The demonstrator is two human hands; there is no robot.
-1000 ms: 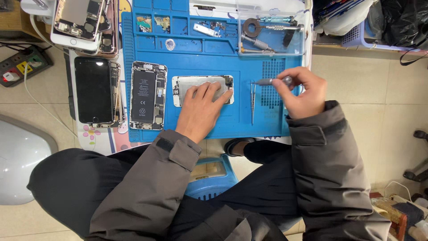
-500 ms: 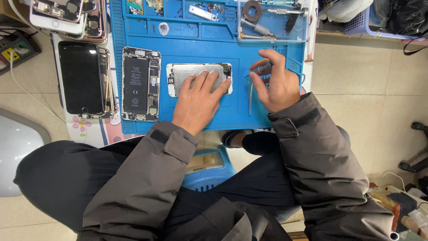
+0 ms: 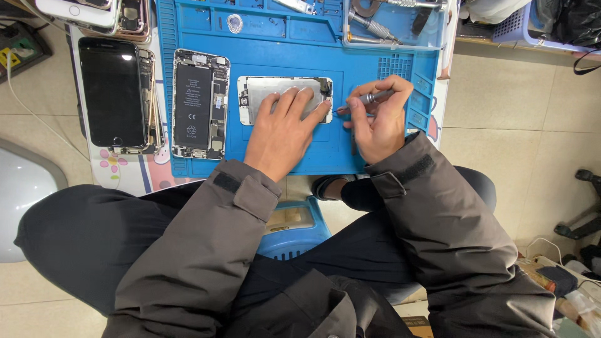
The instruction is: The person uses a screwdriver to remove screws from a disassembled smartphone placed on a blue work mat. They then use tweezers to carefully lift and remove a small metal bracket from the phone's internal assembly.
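Seen from the head camera, the flat blue rubber work mat [image 3: 294, 156] serves as the landmark. Near its middle lies a silver rectangular phone screen panel [image 3: 263, 87], face down. The left hand [image 3: 283, 128] rests flat on this panel with fingers spread slightly apart, pressing on its right half. Just right of the panel's right edge, the right hand [image 3: 375, 122] has thumb and fingers pinched together around a slim grey metal screwdriver [image 3: 366, 100], its tip at the panel's lower right corner.

Toward the mat's left edge sits an opened phone body with a black battery [image 3: 200, 103], well apart from the panel. Off the mat's left edge lies a black-screened phone [image 3: 114, 91]. Bare blue mat shows between the panel and the mat's near edge, and a strip right of the right hand. Along the mat's far edge, a clear tray [image 3: 400, 34] holds metal tools.
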